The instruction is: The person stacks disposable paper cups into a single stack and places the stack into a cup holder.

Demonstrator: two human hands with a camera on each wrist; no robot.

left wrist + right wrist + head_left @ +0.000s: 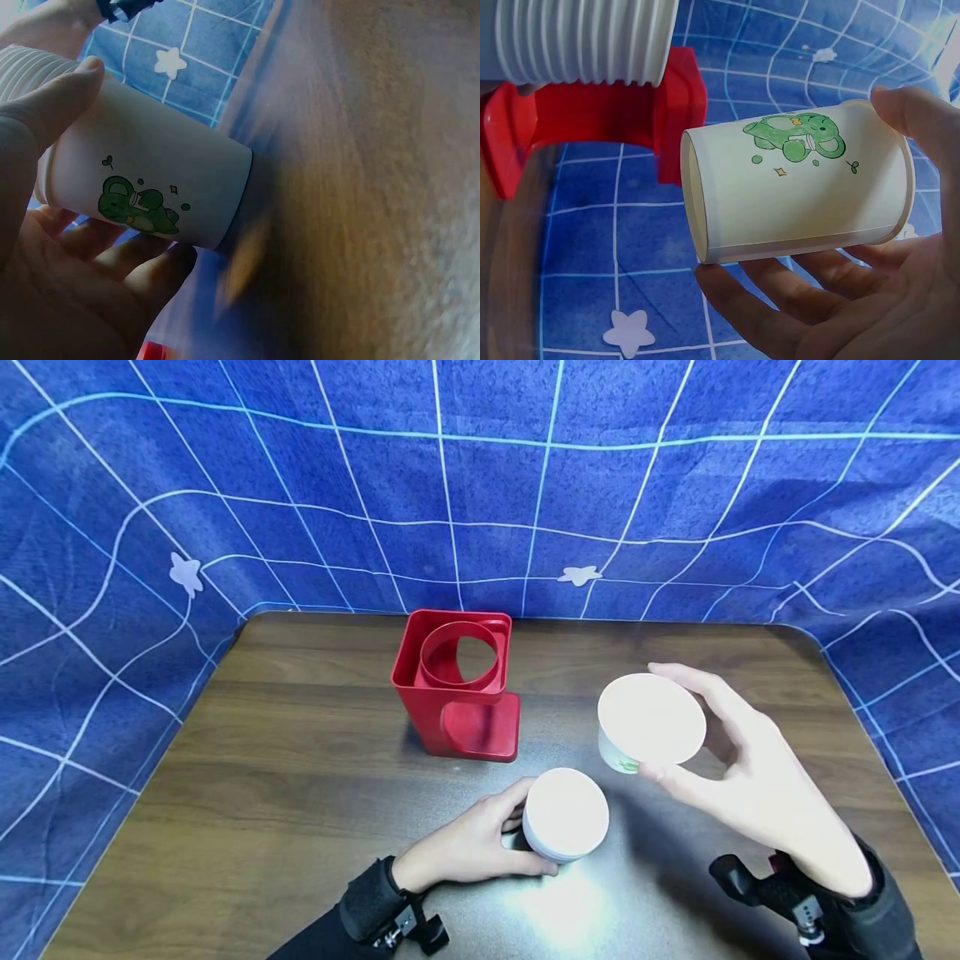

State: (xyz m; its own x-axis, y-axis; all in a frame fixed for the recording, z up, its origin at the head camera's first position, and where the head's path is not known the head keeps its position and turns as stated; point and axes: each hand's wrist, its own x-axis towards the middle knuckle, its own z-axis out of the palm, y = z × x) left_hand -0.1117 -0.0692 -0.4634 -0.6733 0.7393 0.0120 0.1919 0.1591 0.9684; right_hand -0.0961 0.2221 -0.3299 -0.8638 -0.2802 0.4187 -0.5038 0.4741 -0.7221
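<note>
My left hand (480,839) grips a stack of white paper cups (566,814) near the front middle of the table. In the left wrist view, several nested rims show at the stack's upper end, and a green cartoon animal is printed on the outer cup. To the right, my right hand (750,760) holds a single paper cup (799,187) between thumb and fingers, raised off the tabletop with its mouth upward. That cup bears the same green print. Behind the stack, further left, stands a red holder (480,727) with a round ring in its square top; neither hand touches it.
The brown wood-grain table (300,793) ends at a back edge against a blue cloth (495,485) with white grid lines and pale stars. A camera is strapped on each wrist. Bright glare lies on the tabletop just in front of the stack.
</note>
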